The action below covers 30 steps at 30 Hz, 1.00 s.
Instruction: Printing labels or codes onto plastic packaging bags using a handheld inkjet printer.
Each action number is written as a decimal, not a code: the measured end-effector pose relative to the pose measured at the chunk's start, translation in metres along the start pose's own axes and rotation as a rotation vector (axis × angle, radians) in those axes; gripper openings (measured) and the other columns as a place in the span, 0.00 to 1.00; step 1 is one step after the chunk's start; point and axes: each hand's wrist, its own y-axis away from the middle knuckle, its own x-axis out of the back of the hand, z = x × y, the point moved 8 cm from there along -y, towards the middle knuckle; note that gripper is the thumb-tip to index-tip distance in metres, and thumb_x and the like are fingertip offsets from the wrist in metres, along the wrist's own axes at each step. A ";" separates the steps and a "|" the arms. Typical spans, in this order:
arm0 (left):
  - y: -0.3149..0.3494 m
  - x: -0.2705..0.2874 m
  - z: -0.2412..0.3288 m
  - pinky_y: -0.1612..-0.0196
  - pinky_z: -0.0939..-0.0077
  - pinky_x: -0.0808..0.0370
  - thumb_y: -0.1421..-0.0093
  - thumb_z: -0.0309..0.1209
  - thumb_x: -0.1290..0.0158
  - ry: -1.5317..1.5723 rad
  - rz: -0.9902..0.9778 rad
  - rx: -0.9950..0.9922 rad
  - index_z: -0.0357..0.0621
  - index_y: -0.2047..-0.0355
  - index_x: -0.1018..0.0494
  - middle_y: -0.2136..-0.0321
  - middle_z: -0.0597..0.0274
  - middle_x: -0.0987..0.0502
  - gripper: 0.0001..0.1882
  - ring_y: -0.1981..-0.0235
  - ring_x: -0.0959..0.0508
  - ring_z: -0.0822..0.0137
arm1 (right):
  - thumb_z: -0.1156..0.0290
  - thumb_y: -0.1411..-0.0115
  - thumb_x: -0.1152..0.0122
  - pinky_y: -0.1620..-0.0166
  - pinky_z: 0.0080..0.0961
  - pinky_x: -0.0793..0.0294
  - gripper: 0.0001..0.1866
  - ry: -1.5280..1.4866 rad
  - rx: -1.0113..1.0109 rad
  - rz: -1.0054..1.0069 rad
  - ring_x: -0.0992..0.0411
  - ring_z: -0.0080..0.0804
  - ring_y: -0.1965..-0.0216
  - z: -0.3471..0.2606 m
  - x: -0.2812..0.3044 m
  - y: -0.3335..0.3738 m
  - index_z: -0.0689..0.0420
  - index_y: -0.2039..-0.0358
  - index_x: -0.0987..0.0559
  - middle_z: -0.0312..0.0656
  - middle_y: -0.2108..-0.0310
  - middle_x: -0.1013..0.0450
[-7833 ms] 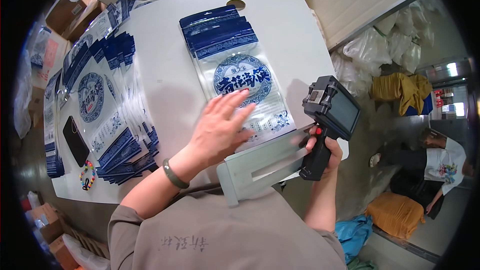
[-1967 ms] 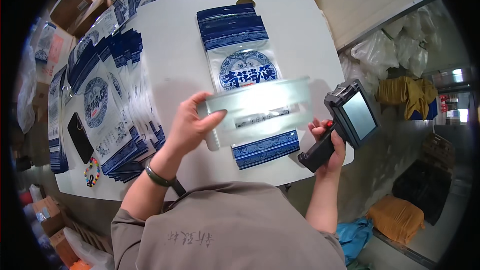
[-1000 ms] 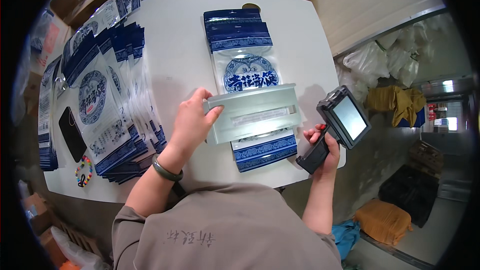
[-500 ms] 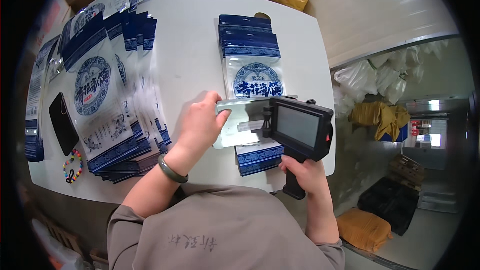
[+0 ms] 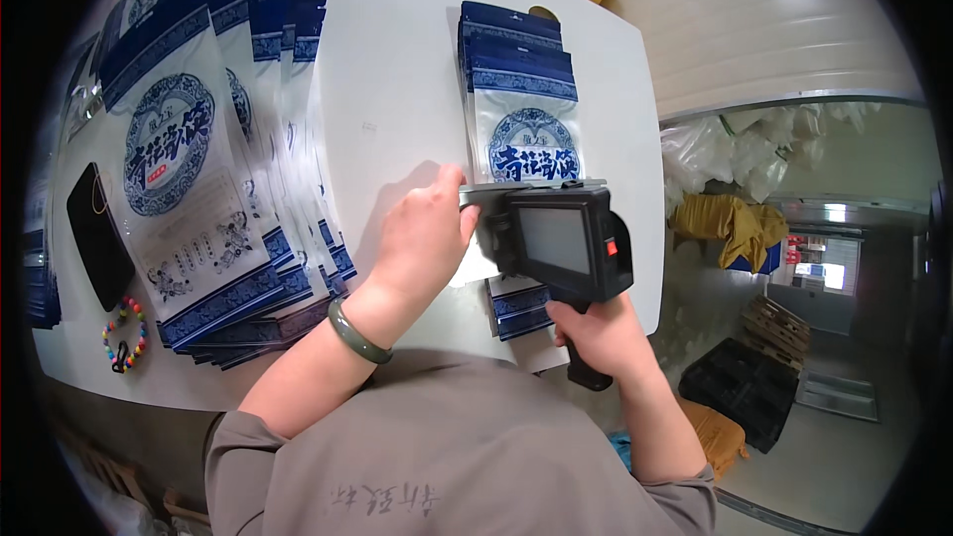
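Note:
My right hand is wrapped around the grip of a black handheld inkjet printer with a grey screen. The printer sits above a stack of clear plastic pouches with blue-and-white print. Beside its head, a pale metal guide plate lies across the top pouch, mostly covered by the printer. My left hand grips the left edge of that plate between thumb and fingers. A dark green bangle circles my left wrist. What lies under the printer head is hidden.
More printed pouches lie fanned on the left of the white table. Next to them are a black phone and a beaded bracelet. On the right floor are black pallets, with an orange sack nearby.
The printer has slid left along the guide plate with my right hand, covering more of it. My left hand keeps its grip on the plate's edge. The whole view has shifted slightly.

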 end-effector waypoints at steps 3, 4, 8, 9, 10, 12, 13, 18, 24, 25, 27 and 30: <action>0.000 -0.001 -0.002 0.68 0.57 0.25 0.44 0.29 0.42 -0.003 -0.002 -0.004 0.39 0.63 0.33 0.76 0.47 0.22 0.13 0.71 0.21 0.47 | 0.77 0.45 0.42 0.75 0.23 0.28 0.09 0.036 -0.047 0.030 0.29 0.23 0.79 0.003 0.014 -0.003 0.63 0.63 0.27 0.38 0.77 0.28; 0.000 -0.002 -0.002 0.68 0.57 0.25 0.44 0.29 0.43 -0.004 -0.007 -0.005 0.39 0.63 0.34 0.77 0.48 0.22 0.13 0.72 0.21 0.47 | 0.78 0.46 0.43 0.76 0.24 0.29 0.09 0.025 -0.070 0.071 0.29 0.24 0.81 0.009 0.020 -0.004 0.64 0.63 0.27 0.38 0.78 0.28; -0.001 -0.003 -0.001 0.68 0.58 0.25 0.44 0.30 0.42 -0.002 -0.010 -0.019 0.39 0.64 0.34 0.76 0.47 0.22 0.13 0.71 0.21 0.48 | 0.80 0.47 0.41 0.77 0.27 0.26 0.12 0.002 -0.023 0.071 0.28 0.28 0.82 0.024 0.041 -0.013 0.64 0.61 0.29 0.41 0.78 0.29; -0.001 -0.003 -0.002 0.67 0.58 0.25 0.44 0.30 0.42 0.005 -0.010 -0.017 0.39 0.63 0.34 0.76 0.47 0.22 0.13 0.70 0.21 0.48 | 0.80 0.47 0.41 0.77 0.27 0.26 0.12 0.000 -0.017 0.075 0.28 0.28 0.82 0.027 0.045 -0.014 0.64 0.61 0.29 0.41 0.78 0.29; -0.001 -0.003 -0.001 0.67 0.58 0.25 0.44 0.30 0.42 0.010 -0.011 -0.016 0.39 0.63 0.33 0.75 0.46 0.22 0.14 0.70 0.21 0.48 | 0.81 0.47 0.41 0.77 0.27 0.26 0.12 0.007 -0.002 0.101 0.28 0.28 0.82 0.027 0.049 -0.014 0.65 0.61 0.29 0.41 0.78 0.29; 0.000 0.000 0.000 0.66 0.58 0.25 0.44 0.30 0.42 -0.001 -0.010 -0.012 0.39 0.62 0.32 0.75 0.46 0.22 0.13 0.69 0.21 0.48 | 0.81 0.47 0.41 0.77 0.27 0.26 0.11 0.002 0.022 0.131 0.28 0.28 0.82 0.031 0.057 -0.013 0.65 0.62 0.28 0.41 0.78 0.28; 0.000 0.001 0.000 0.66 0.58 0.25 0.44 0.31 0.43 -0.009 -0.012 0.001 0.39 0.62 0.31 0.74 0.46 0.22 0.13 0.69 0.21 0.47 | 0.81 0.47 0.41 0.77 0.27 0.26 0.11 -0.046 0.032 0.146 0.28 0.29 0.82 0.034 0.063 -0.013 0.65 0.63 0.28 0.41 0.77 0.28; -0.003 0.006 -0.001 0.66 0.59 0.25 0.44 0.31 0.43 0.086 -0.039 0.032 0.37 0.61 0.29 0.75 0.46 0.22 0.13 0.70 0.20 0.50 | 0.78 0.47 0.40 0.70 0.27 0.24 0.13 -0.371 0.225 0.329 0.25 0.32 0.75 0.058 0.089 -0.012 0.65 0.60 0.26 0.43 0.73 0.26; 0.009 0.009 0.010 0.74 0.73 0.28 0.45 0.30 0.42 0.167 -0.076 0.021 0.38 0.63 0.28 0.80 0.56 0.23 0.12 0.80 0.23 0.68 | 0.73 0.43 0.44 0.44 0.38 0.32 0.19 -0.902 0.344 0.186 0.24 0.43 0.58 0.080 0.091 -0.022 0.69 0.53 0.28 0.53 0.61 0.24; 0.013 0.007 0.015 0.75 0.75 0.29 0.45 0.30 0.42 0.136 -0.092 -0.033 0.38 0.63 0.28 0.80 0.56 0.24 0.11 0.81 0.25 0.69 | 0.72 0.43 0.45 0.42 0.40 0.33 0.19 -0.962 0.383 0.133 0.25 0.44 0.55 0.084 0.092 -0.024 0.70 0.54 0.29 0.53 0.61 0.24; 0.024 0.007 0.023 0.75 0.75 0.29 0.44 0.30 0.42 0.120 -0.150 -0.009 0.38 0.63 0.28 0.81 0.57 0.24 0.11 0.82 0.25 0.70 | 0.70 0.41 0.47 0.41 0.43 0.35 0.18 -1.030 0.398 0.082 0.29 0.45 0.50 0.092 0.090 -0.027 0.70 0.55 0.28 0.52 0.62 0.24; 0.041 -0.002 0.028 0.76 0.76 0.30 0.44 0.30 0.43 0.106 -0.209 -0.005 0.39 0.62 0.28 0.82 0.58 0.24 0.12 0.82 0.25 0.71 | 0.64 0.39 0.50 0.38 0.44 0.40 0.18 -1.141 0.384 -0.054 0.32 0.45 0.46 0.103 0.079 -0.029 0.66 0.55 0.28 0.49 0.64 0.22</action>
